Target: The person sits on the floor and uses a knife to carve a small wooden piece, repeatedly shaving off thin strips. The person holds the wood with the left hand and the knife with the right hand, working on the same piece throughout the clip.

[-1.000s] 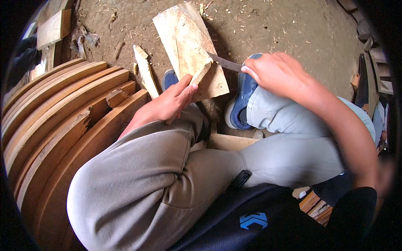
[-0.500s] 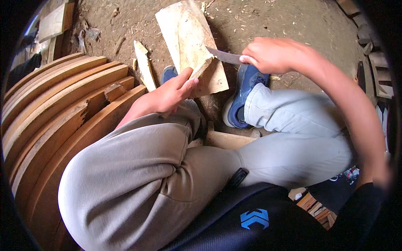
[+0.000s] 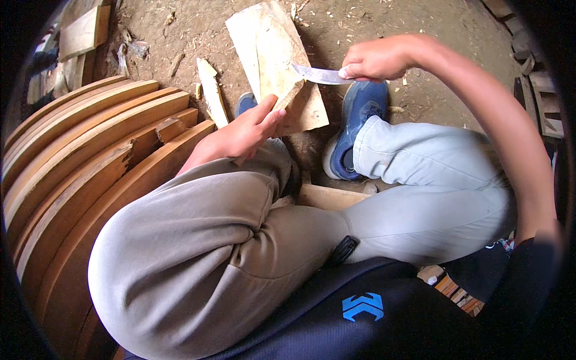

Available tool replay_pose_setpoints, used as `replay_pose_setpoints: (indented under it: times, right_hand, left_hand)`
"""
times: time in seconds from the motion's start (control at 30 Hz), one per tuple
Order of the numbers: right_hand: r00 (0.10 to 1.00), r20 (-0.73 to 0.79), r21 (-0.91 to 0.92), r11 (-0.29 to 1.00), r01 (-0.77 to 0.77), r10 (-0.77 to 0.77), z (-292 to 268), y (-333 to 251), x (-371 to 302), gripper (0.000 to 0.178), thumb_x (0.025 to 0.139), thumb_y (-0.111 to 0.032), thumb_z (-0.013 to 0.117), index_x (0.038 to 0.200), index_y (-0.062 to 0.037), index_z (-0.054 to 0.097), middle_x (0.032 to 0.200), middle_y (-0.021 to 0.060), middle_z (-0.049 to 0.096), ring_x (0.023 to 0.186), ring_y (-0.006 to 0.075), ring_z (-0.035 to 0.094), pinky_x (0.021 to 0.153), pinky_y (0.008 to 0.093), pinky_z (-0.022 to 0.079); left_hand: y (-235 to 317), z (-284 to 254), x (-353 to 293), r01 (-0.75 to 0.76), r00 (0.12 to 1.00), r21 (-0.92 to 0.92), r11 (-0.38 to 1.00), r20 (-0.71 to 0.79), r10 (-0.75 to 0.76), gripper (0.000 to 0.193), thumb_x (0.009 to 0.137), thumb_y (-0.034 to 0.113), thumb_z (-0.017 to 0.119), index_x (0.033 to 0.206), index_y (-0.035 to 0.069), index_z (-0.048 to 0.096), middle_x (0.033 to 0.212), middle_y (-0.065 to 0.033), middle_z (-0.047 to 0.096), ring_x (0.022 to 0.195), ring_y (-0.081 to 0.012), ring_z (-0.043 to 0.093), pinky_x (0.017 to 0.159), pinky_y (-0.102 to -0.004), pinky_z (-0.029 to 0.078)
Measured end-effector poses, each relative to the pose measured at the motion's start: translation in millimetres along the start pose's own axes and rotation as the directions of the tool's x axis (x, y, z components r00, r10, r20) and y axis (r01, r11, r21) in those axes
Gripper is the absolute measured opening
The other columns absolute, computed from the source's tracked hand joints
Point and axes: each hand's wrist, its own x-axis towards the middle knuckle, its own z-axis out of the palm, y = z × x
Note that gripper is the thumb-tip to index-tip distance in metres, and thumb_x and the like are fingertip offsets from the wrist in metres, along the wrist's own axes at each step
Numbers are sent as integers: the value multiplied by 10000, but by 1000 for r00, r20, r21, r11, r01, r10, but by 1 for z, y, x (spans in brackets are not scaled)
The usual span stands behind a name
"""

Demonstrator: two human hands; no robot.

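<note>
My left hand (image 3: 249, 133) is closed round a short strip of wood (image 3: 290, 96), which slants up and to the right over a broad pale board (image 3: 255, 36). The board lies between my feet. In my right hand (image 3: 379, 60) is a knife (image 3: 324, 76) with a slightly curved metal blade pointing left. Its tip end is at the upper end of the wood strip; whether the edge touches the wood, I cannot tell. My right fingers wrap round the handle and hide it.
Curved wooden boards (image 3: 102, 156) stand in a row on the left. A split wood offcut (image 3: 211, 93) lies on the dirt floor (image 3: 384, 21) among chips. My blue shoe (image 3: 364, 108) is just below the knife. More wood (image 3: 546, 102) is stacked at the far right.
The knife blade has turned, so its flat now catches the light. My right hand has risen slightly. My left hand keeps its hold on the wood strip, almost unmoved.
</note>
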Motion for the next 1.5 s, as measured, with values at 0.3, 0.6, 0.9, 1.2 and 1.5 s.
replay_pose_setpoints:
  times: [0.3, 0.6, 0.9, 1.2, 1.5]
  right_hand:
    - [993, -52, -27, 994, 107, -108, 10, 1, -12, 404, 1027, -315, 425, 821, -1, 574, 699, 74, 570, 628, 205, 531, 622, 384, 455]
    - [884, -452, -350, 888, -298, 118, 31, -58, -69, 370, 992, -372, 454, 947, -98, 699, 866, 197, 689, 841, 406, 668, 746, 515, 533]
    - [908, -403, -326, 909, -260, 116, 41, -36, -51, 381, 999, -395, 439, 953, -107, 684, 850, 195, 683, 840, 402, 666, 758, 516, 530]
    - [932, -347, -360, 902, -237, 106, 43, -33, -45, 378, 999, -402, 440, 976, -115, 687, 860, 189, 686, 861, 398, 668, 765, 511, 535]
    - [879, -437, -289, 895, -340, 193, 59, -55, -51, 351, 991, -350, 466, 983, -91, 702, 890, 184, 704, 871, 392, 687, 748, 509, 560]
  left_hand:
    - [-3, 3, 2, -40, 999, -68, 997, -18, 39, 266, 1046, 378, 425, 1072, 113, 426, 734, 6, 465, 590, -84, 440, 424, -277, 357]
    - [-4, 5, 1, -72, 996, -255, 964, -70, 56, 309, 997, 293, 517, 1173, 52, 434, 641, 1, 424, 478, -104, 451, 402, -264, 369]
    - [-4, 4, 6, -28, 999, -122, 992, 23, 31, 317, 1013, 339, 508, 977, 29, 449, 658, -21, 459, 468, -110, 483, 403, -271, 421]
    - [2, 5, 1, -5, 1000, -76, 997, 3, 5, 321, 1023, 356, 484, 958, 42, 462, 646, -19, 476, 478, -111, 503, 407, -277, 434]
    - [0, 5, 2, 40, 999, -79, 996, 40, -36, 301, 1022, 370, 471, 1106, 82, 475, 715, 14, 452, 526, -83, 437, 445, -250, 381]
